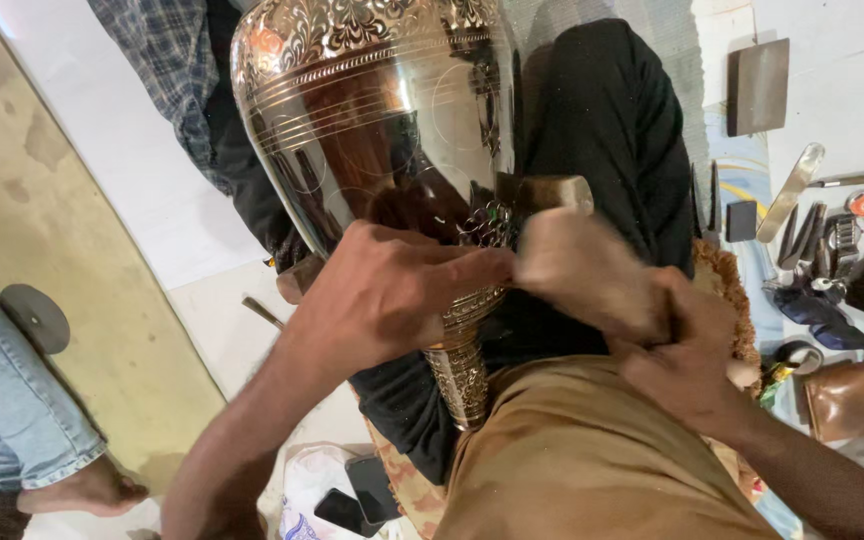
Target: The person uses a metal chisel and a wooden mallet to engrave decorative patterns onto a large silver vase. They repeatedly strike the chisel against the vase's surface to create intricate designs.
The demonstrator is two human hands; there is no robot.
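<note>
A large shiny brass vase point(372, 120) with engraved bands lies across my lap, its narrow neck pointing toward me. My left hand point(382, 295) is pressed against the vase's lower body, fingers pinched together near the engraved neck; a thin tool may be under them but I cannot make it out. My right hand point(687, 355) grips the handle of a wooden mallet point(587, 270), whose head is blurred and sits right by my left fingertips. A dark cloth point(602, 110) lies under and behind the vase.
Several metal tools point(807, 225) and a dark block point(760, 85) lie on the floor at right, beside a brown pouch point(845, 400). Another person's jeans leg and bare foot point(87, 490) are at lower left. Two phones point(362, 495) rest by my knee.
</note>
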